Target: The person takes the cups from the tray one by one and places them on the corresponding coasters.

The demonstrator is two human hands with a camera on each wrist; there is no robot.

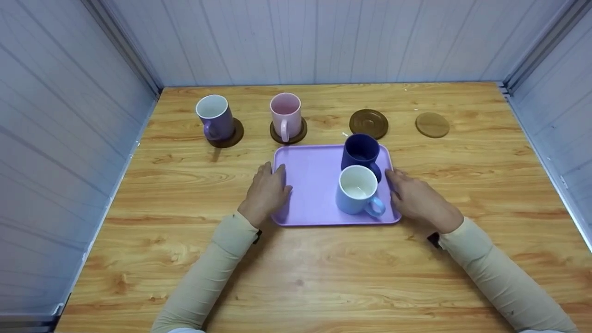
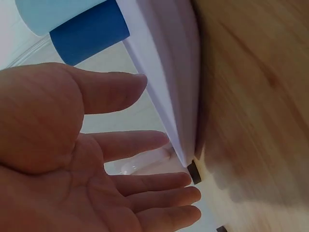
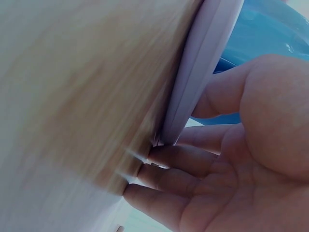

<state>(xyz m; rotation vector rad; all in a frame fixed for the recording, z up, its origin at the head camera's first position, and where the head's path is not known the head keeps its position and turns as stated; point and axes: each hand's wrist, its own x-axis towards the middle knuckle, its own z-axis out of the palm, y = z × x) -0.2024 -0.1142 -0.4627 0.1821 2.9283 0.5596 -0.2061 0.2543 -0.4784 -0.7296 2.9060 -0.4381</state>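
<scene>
A lilac tray (image 1: pixel 314 185) lies on the wooden table. On its right half stand a dark blue mug (image 1: pixel 360 150) and, in front of it, a light blue mug (image 1: pixel 354 199) with its handle to the lower right. My left hand (image 1: pixel 266 192) is at the tray's left edge, its thumb (image 2: pixel 116 92) and fingers extended; nothing is gripped in the left wrist view. At the right edge is my right hand (image 1: pixel 418 199), close to both mugs. In the right wrist view its thumb (image 3: pixel 222 96) reaches over the rim, with several fairly straight fingers (image 3: pixel 169 179) down by the tabletop.
Behind the tray, a purple mug (image 1: pixel 219 122) and a pink mug (image 1: pixel 286 115) stand on dark round coasters. A bare dark coaster (image 1: pixel 369 122) and a lighter wooden coaster (image 1: pixel 432 125) lie at the back right. Pale panel walls (image 1: pixel 314 41) enclose the table's back and sides.
</scene>
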